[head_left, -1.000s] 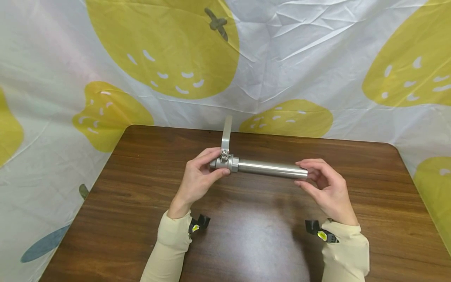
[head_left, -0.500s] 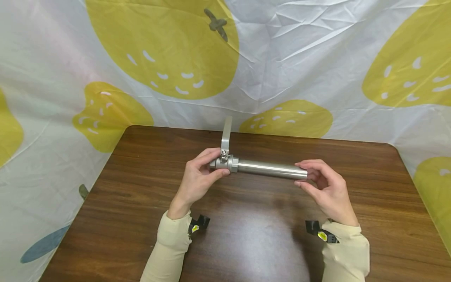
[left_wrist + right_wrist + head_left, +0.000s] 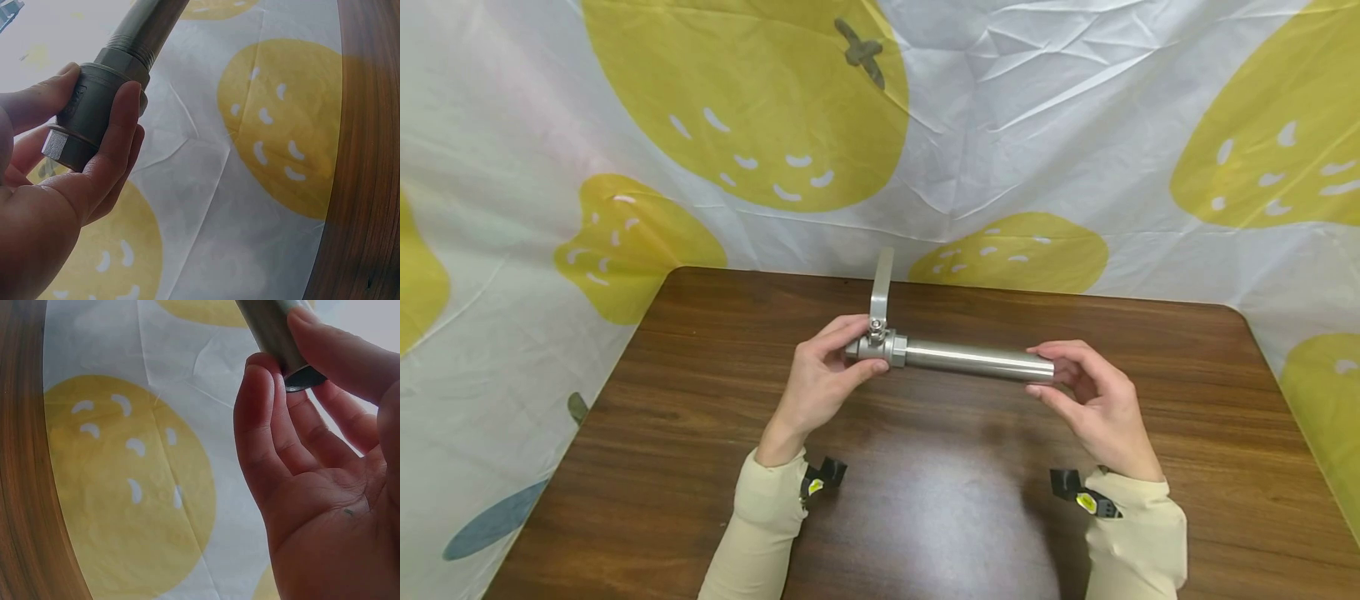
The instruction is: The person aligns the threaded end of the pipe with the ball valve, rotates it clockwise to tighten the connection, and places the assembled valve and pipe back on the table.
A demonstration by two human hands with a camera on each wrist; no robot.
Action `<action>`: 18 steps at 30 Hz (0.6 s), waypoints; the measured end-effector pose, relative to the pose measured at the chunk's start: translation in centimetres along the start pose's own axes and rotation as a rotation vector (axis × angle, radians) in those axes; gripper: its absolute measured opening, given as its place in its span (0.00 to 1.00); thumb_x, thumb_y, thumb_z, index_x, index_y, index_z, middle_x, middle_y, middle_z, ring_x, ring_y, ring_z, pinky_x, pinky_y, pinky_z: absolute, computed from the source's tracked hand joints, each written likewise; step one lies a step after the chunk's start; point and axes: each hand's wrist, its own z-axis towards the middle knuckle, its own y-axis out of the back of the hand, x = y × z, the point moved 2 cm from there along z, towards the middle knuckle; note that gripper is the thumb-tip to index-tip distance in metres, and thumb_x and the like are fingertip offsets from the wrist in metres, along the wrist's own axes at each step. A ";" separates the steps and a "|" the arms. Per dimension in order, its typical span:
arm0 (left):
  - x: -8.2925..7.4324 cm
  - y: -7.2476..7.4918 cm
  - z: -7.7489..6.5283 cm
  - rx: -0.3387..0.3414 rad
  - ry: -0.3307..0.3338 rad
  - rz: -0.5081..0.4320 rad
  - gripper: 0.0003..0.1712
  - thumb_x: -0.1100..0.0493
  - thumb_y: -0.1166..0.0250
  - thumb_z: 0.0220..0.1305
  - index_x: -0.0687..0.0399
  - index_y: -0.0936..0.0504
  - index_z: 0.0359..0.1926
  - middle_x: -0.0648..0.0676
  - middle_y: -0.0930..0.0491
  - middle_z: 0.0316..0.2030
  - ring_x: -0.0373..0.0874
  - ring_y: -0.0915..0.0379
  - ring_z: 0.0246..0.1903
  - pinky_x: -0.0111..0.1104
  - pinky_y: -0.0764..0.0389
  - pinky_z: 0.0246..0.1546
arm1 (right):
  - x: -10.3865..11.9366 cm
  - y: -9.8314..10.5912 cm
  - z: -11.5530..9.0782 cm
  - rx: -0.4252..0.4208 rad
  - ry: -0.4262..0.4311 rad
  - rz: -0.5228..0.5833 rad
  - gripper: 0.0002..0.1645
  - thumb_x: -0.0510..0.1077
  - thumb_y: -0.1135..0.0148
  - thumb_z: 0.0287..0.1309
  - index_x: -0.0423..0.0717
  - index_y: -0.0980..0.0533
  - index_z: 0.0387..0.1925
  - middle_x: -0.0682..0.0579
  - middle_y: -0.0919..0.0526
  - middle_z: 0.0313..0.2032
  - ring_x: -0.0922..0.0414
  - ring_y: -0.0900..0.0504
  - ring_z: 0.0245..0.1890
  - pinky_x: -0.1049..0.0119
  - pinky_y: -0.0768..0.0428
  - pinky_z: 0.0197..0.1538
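My left hand (image 3: 823,379) grips the body of a steel ball valve (image 3: 94,103), thumb on its near side and fingers round the far side. The valve's flat lever handle (image 3: 882,283) points away toward the back of the table. From the valve's right end runs a straight metal pipe (image 3: 977,359), with threads visible at the joint in the left wrist view. My right hand (image 3: 1093,396) pinches the pipe's free end between thumb and fingers; the open mouth of the pipe (image 3: 306,380) faces the palm. Valve and pipe lie nearly level across the head view.
A dark wooden table (image 3: 955,517) lies beneath both hands. Behind it and at the sides hangs a white cloth (image 3: 1060,108) printed with large yellow fruit. Each sleeve carries a black wrist device, one on the left (image 3: 822,479) and one on the right (image 3: 1086,496).
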 end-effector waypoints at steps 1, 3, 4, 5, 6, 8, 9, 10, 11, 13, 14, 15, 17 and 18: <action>0.0 0.0 0.0 0.000 -0.001 0.001 0.28 0.72 0.32 0.44 0.68 0.26 0.51 0.60 0.27 0.48 0.44 0.29 0.43 0.27 0.23 0.41 | 0.0 0.0 0.0 -0.001 -0.002 -0.001 0.29 0.14 0.39 0.31 0.23 0.31 0.43 0.32 0.25 0.41 0.57 0.22 0.35 0.74 0.22 0.38; 0.0 0.0 0.0 0.001 -0.002 0.002 0.28 0.72 0.32 0.44 0.68 0.26 0.51 0.60 0.27 0.48 0.44 0.29 0.43 0.27 0.23 0.42 | 0.0 0.0 0.0 -0.002 -0.007 -0.001 0.28 0.15 0.39 0.32 0.23 0.31 0.43 0.32 0.25 0.41 0.57 0.22 0.35 0.74 0.22 0.38; 0.0 0.0 0.0 0.000 -0.002 0.002 0.28 0.72 0.32 0.44 0.68 0.26 0.51 0.60 0.27 0.48 0.44 0.29 0.43 0.27 0.23 0.42 | 0.0 0.0 0.0 -0.003 -0.009 -0.004 0.28 0.15 0.39 0.32 0.23 0.31 0.43 0.33 0.24 0.41 0.58 0.22 0.35 0.75 0.22 0.38; 0.0 0.0 0.0 0.001 -0.003 0.002 0.28 0.72 0.32 0.44 0.68 0.26 0.51 0.59 0.27 0.48 0.44 0.29 0.43 0.27 0.23 0.42 | 0.0 0.0 0.0 -0.003 -0.010 -0.005 0.28 0.15 0.39 0.32 0.23 0.31 0.43 0.33 0.24 0.41 0.58 0.22 0.34 0.75 0.23 0.38; 0.0 0.0 0.0 0.000 -0.002 0.001 0.28 0.72 0.32 0.44 0.68 0.26 0.51 0.60 0.27 0.48 0.44 0.29 0.43 0.27 0.23 0.42 | 0.0 0.0 0.0 -0.004 -0.011 -0.007 0.28 0.15 0.39 0.32 0.23 0.31 0.43 0.33 0.24 0.41 0.58 0.22 0.34 0.75 0.23 0.38; 0.0 0.0 0.0 0.000 -0.002 -0.001 0.28 0.71 0.32 0.45 0.68 0.26 0.51 0.60 0.27 0.48 0.44 0.29 0.43 0.27 0.23 0.42 | 0.0 0.0 0.0 -0.005 -0.012 -0.008 0.28 0.15 0.39 0.32 0.23 0.31 0.43 0.34 0.24 0.41 0.58 0.22 0.34 0.75 0.23 0.38; 0.0 0.0 0.0 0.000 -0.002 -0.001 0.28 0.71 0.32 0.45 0.68 0.26 0.51 0.60 0.27 0.48 0.44 0.29 0.43 0.27 0.23 0.42 | 0.0 0.0 0.0 -0.005 -0.013 -0.006 0.28 0.15 0.39 0.32 0.23 0.31 0.43 0.34 0.24 0.41 0.58 0.22 0.34 0.75 0.23 0.37; 0.0 0.0 0.0 0.000 -0.002 -0.001 0.28 0.71 0.32 0.45 0.68 0.26 0.51 0.60 0.27 0.48 0.44 0.29 0.43 0.27 0.23 0.42 | 0.0 0.0 0.0 -0.005 -0.013 -0.006 0.28 0.15 0.39 0.32 0.23 0.31 0.43 0.34 0.24 0.41 0.58 0.22 0.34 0.75 0.23 0.37; 0.0 0.0 0.0 0.000 -0.002 -0.002 0.28 0.71 0.32 0.45 0.68 0.26 0.51 0.60 0.27 0.48 0.44 0.29 0.43 0.27 0.23 0.42 | 0.0 0.0 0.0 -0.004 -0.013 -0.005 0.28 0.15 0.39 0.32 0.23 0.31 0.43 0.34 0.24 0.41 0.58 0.22 0.34 0.75 0.23 0.38; -0.1 0.0 0.0 -0.001 -0.001 -0.002 0.28 0.71 0.32 0.44 0.68 0.26 0.51 0.61 0.28 0.48 0.44 0.29 0.43 0.27 0.23 0.43 | 0.0 0.0 0.0 -0.006 -0.016 -0.008 0.28 0.15 0.39 0.33 0.23 0.31 0.43 0.35 0.23 0.41 0.58 0.22 0.34 0.76 0.23 0.38; -0.1 0.0 0.0 -0.002 -0.001 -0.003 0.28 0.71 0.32 0.44 0.69 0.26 0.51 0.61 0.28 0.48 0.44 0.29 0.43 0.27 0.23 0.43 | 0.1 0.0 0.0 -0.006 -0.017 -0.010 0.28 0.15 0.39 0.33 0.23 0.31 0.43 0.35 0.23 0.41 0.58 0.22 0.34 0.76 0.23 0.37; -0.1 0.0 0.0 -0.002 -0.001 -0.005 0.28 0.71 0.32 0.44 0.69 0.26 0.51 0.61 0.28 0.48 0.44 0.29 0.43 0.27 0.23 0.43 | 0.1 0.0 0.0 -0.006 -0.017 -0.014 0.28 0.15 0.39 0.33 0.23 0.30 0.43 0.35 0.23 0.41 0.58 0.22 0.34 0.76 0.23 0.37; -0.1 0.0 0.0 -0.003 0.000 -0.008 0.28 0.72 0.32 0.44 0.69 0.26 0.51 0.62 0.28 0.48 0.44 0.29 0.43 0.27 0.23 0.43 | 0.1 0.0 0.0 -0.008 -0.019 -0.021 0.28 0.16 0.39 0.33 0.24 0.30 0.43 0.35 0.23 0.41 0.59 0.22 0.33 0.76 0.23 0.37; -0.1 -0.1 0.0 -0.002 0.000 -0.010 0.28 0.72 0.32 0.44 0.69 0.26 0.51 0.62 0.28 0.48 0.44 0.29 0.43 0.27 0.23 0.43 | 0.2 0.0 0.0 -0.009 -0.020 -0.026 0.27 0.16 0.39 0.33 0.24 0.30 0.43 0.36 0.23 0.41 0.59 0.22 0.33 0.76 0.23 0.37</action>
